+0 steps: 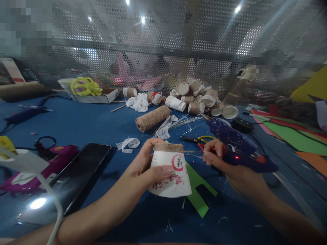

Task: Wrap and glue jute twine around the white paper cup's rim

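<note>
My left hand (150, 166) is closed around a white paper cup (171, 187) printed with red blossoms and a dark character in a red ring. The cup is upside down, its wide end low, and brown twine wraps its narrow upper end. From that wrap a strand of jute twine (192, 153) runs right, pinched in the fingers of my right hand (216, 156). Just behind the right hand lies a blue glue gun (230, 136) with a red light lit. Yellow-handled pliers (196, 139) and a cut green paper piece (200, 190) rest beside the cup.
A twine roll (153, 118) lies ahead, before a heap of twine-wrapped cups (196, 105). At left are a dark phone (84, 173), a magenta glue gun (58, 156) and yellow scissors (85, 86) in a box. Coloured paper sheets (288, 136) lie right. A perforated screen (163, 51) stands behind.
</note>
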`<state>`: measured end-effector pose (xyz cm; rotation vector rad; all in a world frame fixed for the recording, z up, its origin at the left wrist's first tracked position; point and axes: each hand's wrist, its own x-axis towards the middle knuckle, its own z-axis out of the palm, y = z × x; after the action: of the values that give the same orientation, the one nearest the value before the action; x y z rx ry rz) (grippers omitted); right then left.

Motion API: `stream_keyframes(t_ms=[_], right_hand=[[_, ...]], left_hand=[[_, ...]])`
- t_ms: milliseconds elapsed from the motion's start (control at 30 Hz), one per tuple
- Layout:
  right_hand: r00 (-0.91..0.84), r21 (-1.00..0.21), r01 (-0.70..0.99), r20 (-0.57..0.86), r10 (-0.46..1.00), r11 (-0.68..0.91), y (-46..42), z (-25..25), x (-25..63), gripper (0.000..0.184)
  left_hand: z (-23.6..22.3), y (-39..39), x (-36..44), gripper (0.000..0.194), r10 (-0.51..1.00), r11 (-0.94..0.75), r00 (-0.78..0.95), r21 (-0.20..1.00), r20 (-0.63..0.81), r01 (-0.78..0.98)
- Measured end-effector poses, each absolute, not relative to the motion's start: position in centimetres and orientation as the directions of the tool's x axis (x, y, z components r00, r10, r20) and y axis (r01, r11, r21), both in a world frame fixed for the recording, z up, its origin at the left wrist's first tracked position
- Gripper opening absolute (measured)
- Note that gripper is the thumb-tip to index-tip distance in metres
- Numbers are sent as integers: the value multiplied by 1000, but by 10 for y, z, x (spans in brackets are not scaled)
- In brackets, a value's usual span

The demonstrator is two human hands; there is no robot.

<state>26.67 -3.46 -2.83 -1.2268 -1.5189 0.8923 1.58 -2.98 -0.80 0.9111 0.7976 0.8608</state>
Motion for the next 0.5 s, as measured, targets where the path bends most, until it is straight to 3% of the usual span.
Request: stream_keyframes(t_ms=[500], right_hand=[[-18, -958, 237, 161, 987, 161, -38, -28, 259, 33]], left_hand=[[-7, -31, 18, 41, 846, 420, 485, 839, -222, -347]])
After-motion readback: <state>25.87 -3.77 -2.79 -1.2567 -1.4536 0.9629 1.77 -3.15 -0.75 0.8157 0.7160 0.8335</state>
